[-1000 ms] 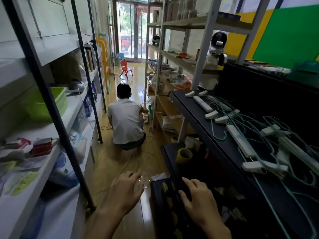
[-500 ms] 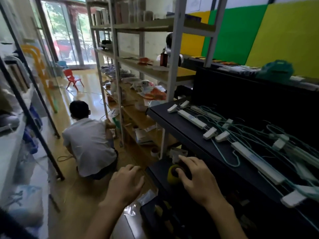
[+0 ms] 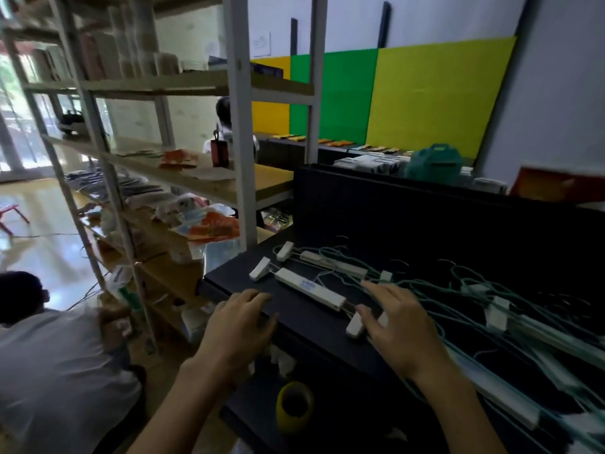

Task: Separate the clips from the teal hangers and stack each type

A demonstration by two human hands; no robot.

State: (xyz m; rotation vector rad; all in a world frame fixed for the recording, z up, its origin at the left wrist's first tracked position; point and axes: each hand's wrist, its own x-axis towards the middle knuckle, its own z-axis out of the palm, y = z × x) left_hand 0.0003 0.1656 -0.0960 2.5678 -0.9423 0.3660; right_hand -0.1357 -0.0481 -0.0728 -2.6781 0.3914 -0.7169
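Note:
A tangle of thin teal wire hangers [image 3: 458,290] lies across a black shelf top [image 3: 304,319], with white clips and white bars on them. One long white bar [image 3: 309,289] lies near the shelf's left end, with small white clips [image 3: 260,269] beside it. My right hand [image 3: 397,326] hovers, fingers spread, over a white clip [image 3: 354,325] at the bar's near end; I cannot tell whether it touches. My left hand [image 3: 240,326] rests loosely curled at the shelf's front edge, holding nothing.
A yellow tape roll [image 3: 294,404] sits on the lower black shelf. A person in a white shirt [image 3: 55,371] crouches on the floor at the left. A metal rack [image 3: 183,178] with packets stands behind. A teal bag [image 3: 437,163] sits on the far counter.
The view has swung right and up onto the black shelf. Both hands have risen from the lower shelf to the top, the right one reaching over the clips.

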